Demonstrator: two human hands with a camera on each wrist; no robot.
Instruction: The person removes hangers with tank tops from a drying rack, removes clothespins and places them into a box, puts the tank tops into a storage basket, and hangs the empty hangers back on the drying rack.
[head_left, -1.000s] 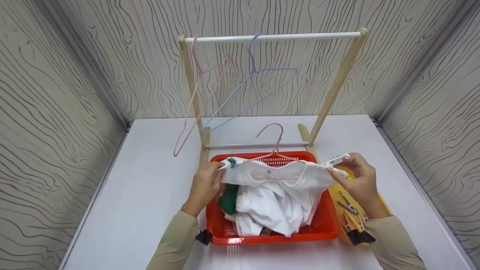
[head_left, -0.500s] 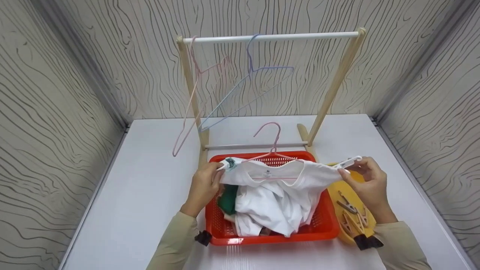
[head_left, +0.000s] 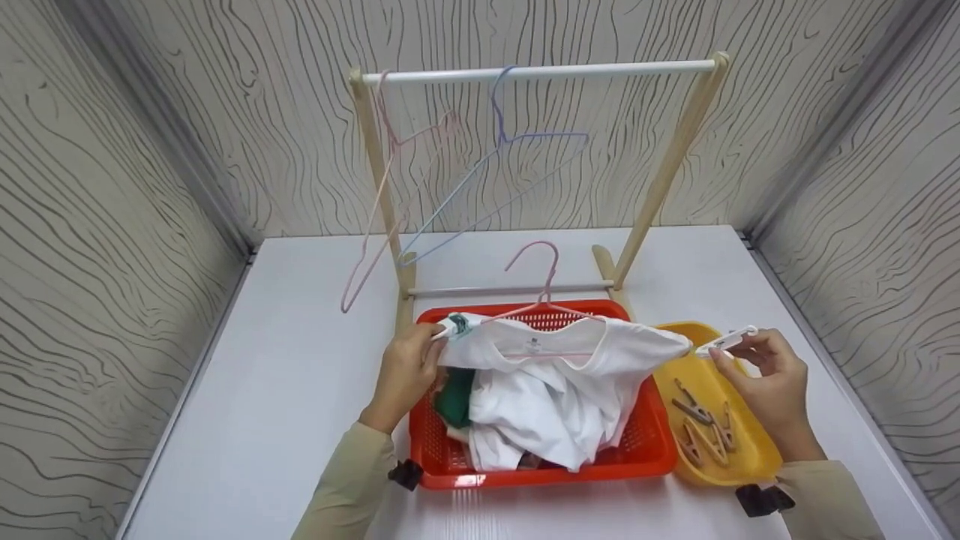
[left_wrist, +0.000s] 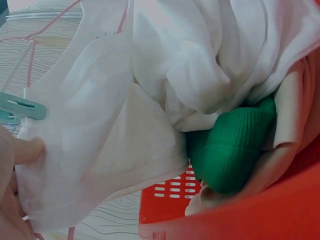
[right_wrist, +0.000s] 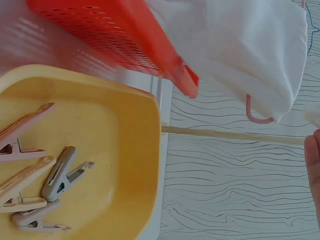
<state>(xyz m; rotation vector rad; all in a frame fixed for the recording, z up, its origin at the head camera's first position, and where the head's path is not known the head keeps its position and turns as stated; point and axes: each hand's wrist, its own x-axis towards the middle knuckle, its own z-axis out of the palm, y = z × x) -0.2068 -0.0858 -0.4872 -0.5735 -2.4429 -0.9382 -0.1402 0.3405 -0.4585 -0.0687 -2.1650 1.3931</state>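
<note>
A white top (head_left: 634, 349) is on a pink hanger (head_left: 553, 270), held over the red basket (head_left: 544, 478). My left hand (head_left: 405, 375) grips its left shoulder end between thumb and fingers. In the left wrist view, a teal clothespin (left_wrist: 22, 107) sits on that shoulder just above the thumb. To the right, my right hand (head_left: 776, 382) pinches a white clothespin (head_left: 724, 341), held apart from the top's right shoulder and above the yellow bin (head_left: 765, 457). The right wrist view shows the pink hanger end (right_wrist: 250, 110) poking out below the cloth there.
Several clothespins (head_left: 697, 412) lie in the yellow bin. Green cloth (head_left: 454, 401) and other garments fill the basket. Behind stands a rack with a white rail (head_left: 600, 71) and wooden posts (head_left: 675, 165); a pink hanger (head_left: 382, 187) and a blue-purple hanger (head_left: 457, 187) hang from it.
My right hand has moved right, drawing the white clothespin away from the top's right shoulder. The left hand keeps its grip in nearly the same place.
</note>
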